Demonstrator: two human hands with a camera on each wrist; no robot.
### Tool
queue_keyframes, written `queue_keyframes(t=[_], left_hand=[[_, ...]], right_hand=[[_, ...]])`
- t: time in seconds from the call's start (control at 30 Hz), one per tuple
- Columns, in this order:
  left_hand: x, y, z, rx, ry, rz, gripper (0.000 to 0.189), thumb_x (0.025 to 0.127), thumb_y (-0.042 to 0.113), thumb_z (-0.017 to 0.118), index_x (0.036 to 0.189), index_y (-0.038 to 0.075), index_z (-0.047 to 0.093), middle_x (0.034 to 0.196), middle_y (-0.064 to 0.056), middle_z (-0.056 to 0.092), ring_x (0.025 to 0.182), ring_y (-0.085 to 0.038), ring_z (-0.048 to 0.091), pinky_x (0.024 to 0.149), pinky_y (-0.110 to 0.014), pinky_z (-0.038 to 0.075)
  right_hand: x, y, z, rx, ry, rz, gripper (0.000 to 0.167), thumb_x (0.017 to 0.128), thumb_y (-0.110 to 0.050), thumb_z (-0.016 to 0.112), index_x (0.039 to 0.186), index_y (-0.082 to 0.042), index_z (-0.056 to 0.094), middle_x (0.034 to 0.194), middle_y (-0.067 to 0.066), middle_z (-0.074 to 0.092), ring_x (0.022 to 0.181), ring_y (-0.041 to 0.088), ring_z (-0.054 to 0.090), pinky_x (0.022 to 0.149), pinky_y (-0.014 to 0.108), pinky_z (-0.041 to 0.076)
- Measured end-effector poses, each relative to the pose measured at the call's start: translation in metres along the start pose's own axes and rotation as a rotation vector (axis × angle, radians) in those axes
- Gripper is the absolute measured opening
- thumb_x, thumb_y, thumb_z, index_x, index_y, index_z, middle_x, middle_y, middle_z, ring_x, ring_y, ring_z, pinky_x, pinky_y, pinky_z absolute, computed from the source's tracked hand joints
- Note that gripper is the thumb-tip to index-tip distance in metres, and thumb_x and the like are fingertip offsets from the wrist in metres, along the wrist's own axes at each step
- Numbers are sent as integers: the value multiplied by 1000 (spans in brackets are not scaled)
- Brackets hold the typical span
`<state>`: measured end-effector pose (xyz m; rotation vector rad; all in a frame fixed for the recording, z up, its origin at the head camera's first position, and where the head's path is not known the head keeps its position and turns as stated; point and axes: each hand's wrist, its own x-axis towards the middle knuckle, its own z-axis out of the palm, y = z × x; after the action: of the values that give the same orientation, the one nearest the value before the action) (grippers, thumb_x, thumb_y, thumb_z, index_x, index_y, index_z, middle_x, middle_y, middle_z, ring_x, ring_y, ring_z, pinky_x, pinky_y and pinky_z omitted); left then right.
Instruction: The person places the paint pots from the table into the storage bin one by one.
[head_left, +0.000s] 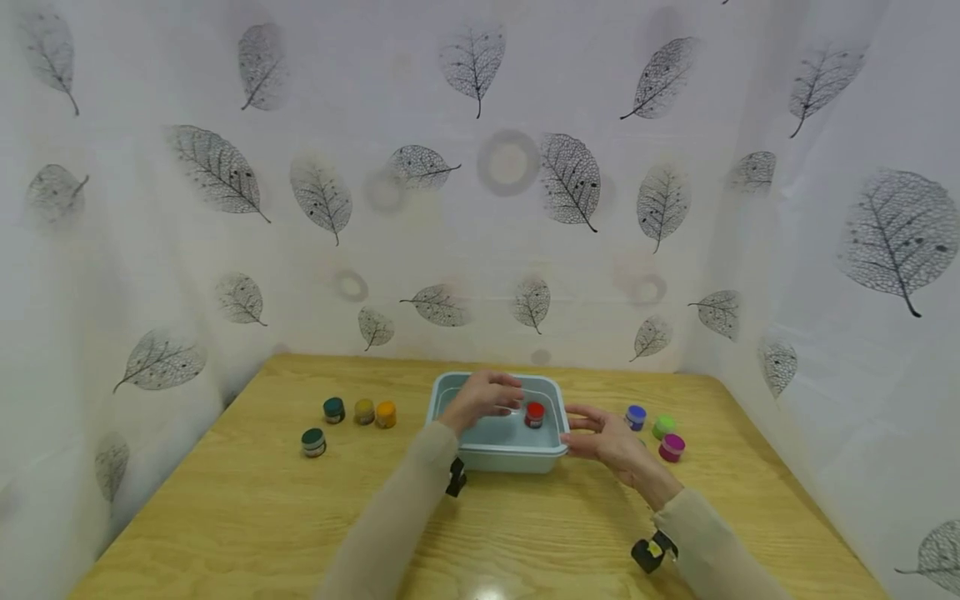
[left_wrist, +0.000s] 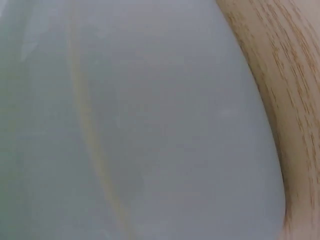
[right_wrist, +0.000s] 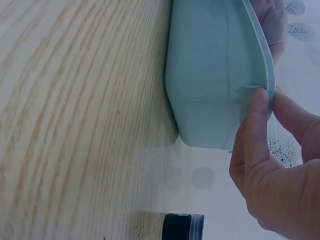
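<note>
A pale blue-green plastic tub [head_left: 510,460] stands on the table, and a small paint jar with a red lid [head_left: 535,414] sits inside toward its right end. My left hand [head_left: 480,400] hovers over the tub's left part, fingers loosely bent and nothing visible in them. At the tub's right end, my right hand [head_left: 606,442] pinches the rim; the right wrist view shows fingers [right_wrist: 257,125] against the outer wall and the thumb at the rim's other side. The left wrist view is filled by the tub's outer wall [left_wrist: 175,120], and the left hand is out of that frame.
Left of the tub are paint jars: dark teal [head_left: 333,409], mustard [head_left: 364,411], orange [head_left: 386,414] and dark green [head_left: 313,442]. On the right are blue [head_left: 635,417], light green [head_left: 663,427] and magenta [head_left: 672,447] ones. A leaf-print curtain [head_left: 465,250] surrounds the wooden table [head_left: 225,517].
</note>
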<state>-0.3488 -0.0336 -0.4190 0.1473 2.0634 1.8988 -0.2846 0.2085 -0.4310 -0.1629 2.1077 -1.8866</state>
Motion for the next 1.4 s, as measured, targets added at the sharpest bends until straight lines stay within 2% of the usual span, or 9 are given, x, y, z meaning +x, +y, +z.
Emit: queue_keyframes(t=[0.1, 0.27, 0.43, 0.53, 0.8, 0.97, 1.1, 1.2, 1.4], left_hand=[[-5, 2, -5, 23, 23, 0, 31, 91, 11, 68, 119, -2, 64, 102, -13, 71, 83, -18, 67, 92, -43, 57], [-14, 4, -16, 79, 36, 32, 28, 91, 14, 69, 114, 0, 66, 100, -11, 71, 87, -22, 67, 83, -36, 60], [-23, 5, -30, 151, 82, 78, 21, 92, 20, 69, 107, 6, 70, 97, -8, 72, 82, -18, 66, 82, -39, 59], [-28, 5, -37, 168, 105, 108, 19, 92, 20, 69, 104, 6, 71, 93, -7, 72, 77, -16, 63, 76, -37, 58], [-47, 8, -49, 223, 158, 163, 20, 93, 20, 67, 103, 3, 71, 84, -5, 70, 67, -14, 57, 52, -22, 42], [-57, 5, -57, 260, 221, 159, 19, 94, 22, 66, 98, 5, 71, 81, -5, 69, 63, -13, 54, 47, -20, 36], [-65, 3, -70, 256, 266, 133, 20, 93, 23, 66, 97, 5, 71, 79, -4, 68, 63, -13, 52, 47, -20, 36], [-73, 2, -84, 241, 245, 119, 22, 94, 24, 66, 103, 4, 69, 81, -3, 68, 65, -13, 54, 51, -21, 40], [-86, 1, -112, 279, 100, 139, 30, 98, 25, 61, 116, 1, 65, 90, -5, 67, 75, -16, 58, 58, -23, 46]], right_hand=[[0, 0, 0, 6, -3, -2, 71, 89, -6, 71, 149, 1, 35, 142, 34, 44, 107, 28, 67, 93, 42, 57], [-1, 0, -1, 13, -12, -7, 72, 89, -5, 71, 150, 0, 33, 142, 35, 43, 107, 29, 66, 95, 45, 56], [-2, -1, 0, 5, -17, -15, 71, 89, -6, 70, 150, 0, 33, 142, 35, 43, 112, 33, 64, 96, 45, 55], [-2, -1, 1, 4, -20, -20, 71, 90, -6, 70, 150, 1, 33, 143, 35, 42, 113, 35, 63, 96, 45, 55], [-1, -2, 0, 0, -14, -14, 70, 90, -7, 69, 150, 0, 33, 143, 35, 42, 117, 39, 61, 97, 45, 55], [-1, -1, 0, -9, -16, -16, 70, 90, -8, 70, 150, 0, 34, 143, 35, 42, 117, 37, 61, 97, 45, 54], [-1, -1, -1, -10, -9, -18, 70, 89, -8, 71, 149, 0, 35, 142, 34, 44, 111, 31, 64, 97, 44, 55], [-1, 0, -1, -14, -2, -15, 70, 89, -8, 71, 149, -1, 37, 141, 33, 45, 107, 27, 66, 95, 43, 56], [-1, 1, -1, -9, -7, -12, 70, 89, -7, 71, 149, 0, 37, 141, 34, 44, 104, 24, 67, 94, 41, 57]])
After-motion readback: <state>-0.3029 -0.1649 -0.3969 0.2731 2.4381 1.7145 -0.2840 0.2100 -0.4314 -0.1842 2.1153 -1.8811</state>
